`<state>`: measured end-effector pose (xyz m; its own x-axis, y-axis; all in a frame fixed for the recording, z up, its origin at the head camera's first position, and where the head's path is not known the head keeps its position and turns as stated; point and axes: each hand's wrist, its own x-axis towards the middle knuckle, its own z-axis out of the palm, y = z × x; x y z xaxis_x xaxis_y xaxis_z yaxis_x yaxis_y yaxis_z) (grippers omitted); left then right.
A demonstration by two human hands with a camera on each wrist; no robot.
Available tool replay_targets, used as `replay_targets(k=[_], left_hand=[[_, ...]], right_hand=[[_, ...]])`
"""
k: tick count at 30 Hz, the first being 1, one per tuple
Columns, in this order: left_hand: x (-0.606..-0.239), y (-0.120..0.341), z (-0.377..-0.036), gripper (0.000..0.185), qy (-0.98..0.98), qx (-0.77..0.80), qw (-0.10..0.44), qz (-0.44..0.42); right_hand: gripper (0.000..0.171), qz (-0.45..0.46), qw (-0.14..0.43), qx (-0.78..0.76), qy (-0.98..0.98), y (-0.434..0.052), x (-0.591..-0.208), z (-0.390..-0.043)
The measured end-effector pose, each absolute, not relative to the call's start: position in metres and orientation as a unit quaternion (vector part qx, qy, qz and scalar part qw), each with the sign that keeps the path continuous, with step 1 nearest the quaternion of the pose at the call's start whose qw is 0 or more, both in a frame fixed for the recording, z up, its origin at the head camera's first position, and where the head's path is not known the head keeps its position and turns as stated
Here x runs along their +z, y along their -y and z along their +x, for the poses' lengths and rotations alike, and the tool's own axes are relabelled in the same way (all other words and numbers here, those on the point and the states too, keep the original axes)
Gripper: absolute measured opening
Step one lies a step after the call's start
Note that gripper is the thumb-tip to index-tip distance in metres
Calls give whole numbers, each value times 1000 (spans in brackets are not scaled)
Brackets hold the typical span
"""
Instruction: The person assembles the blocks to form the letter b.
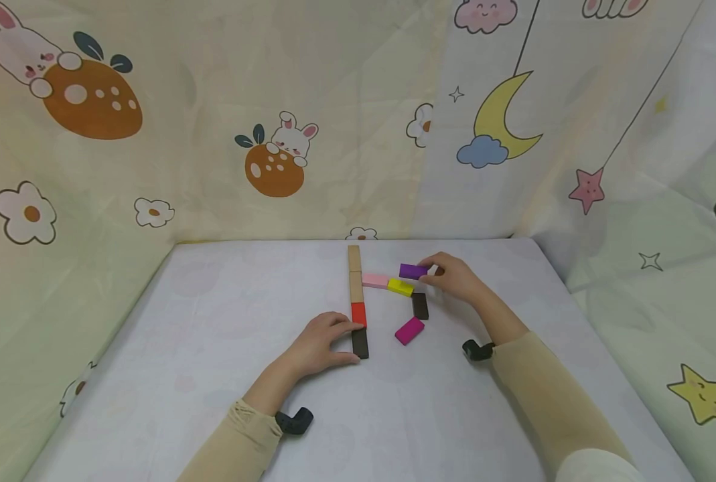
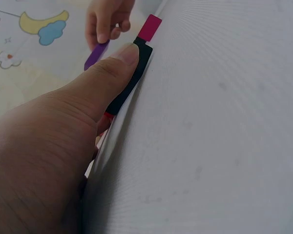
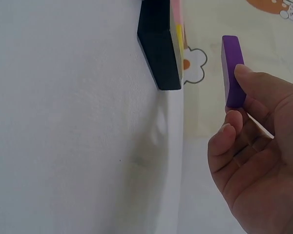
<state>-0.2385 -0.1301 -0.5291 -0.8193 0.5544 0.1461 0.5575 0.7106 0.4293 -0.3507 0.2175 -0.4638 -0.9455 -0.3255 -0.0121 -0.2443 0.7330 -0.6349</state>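
In the head view my right hand (image 1: 454, 277) pinches a purple block (image 1: 412, 271) by its right end, thumb against fingers. The right wrist view shows the purple block (image 3: 232, 73) held off the table. My left hand (image 1: 318, 343) rests at the near end of a straight row, its index finger touching near where a red block (image 1: 358, 312) meets a black block (image 1: 360, 345); the thumb lies by the black block's near end. Two plain wooden blocks (image 1: 355, 286) continue the row away. From it, a pink block (image 1: 374, 280), a yellow block (image 1: 400, 288), another black block (image 1: 420, 306) and a magenta block (image 1: 409, 331) curve round.
The blocks lie on a white-covered table (image 1: 213, 321). Behind it and at both sides hangs a printed cloth (image 1: 345, 67) with rabbits, flowers, a moon and stars. A dark wrist device (image 1: 295, 421) sits by the left sleeve, another (image 1: 477, 350) by the right.
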Motion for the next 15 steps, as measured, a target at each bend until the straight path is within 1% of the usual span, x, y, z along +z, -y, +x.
replay_targets(k=[7, 15], left_hand=[[-530, 131, -238, 63, 924, -233, 5, -304], [-529, 131, -239, 62, 924, -229, 8, -307]], right_hand=[[38, -166, 59, -328, -928, -212, -463, -335], [34, -225, 47, -329, -916, -199, -466, -314]])
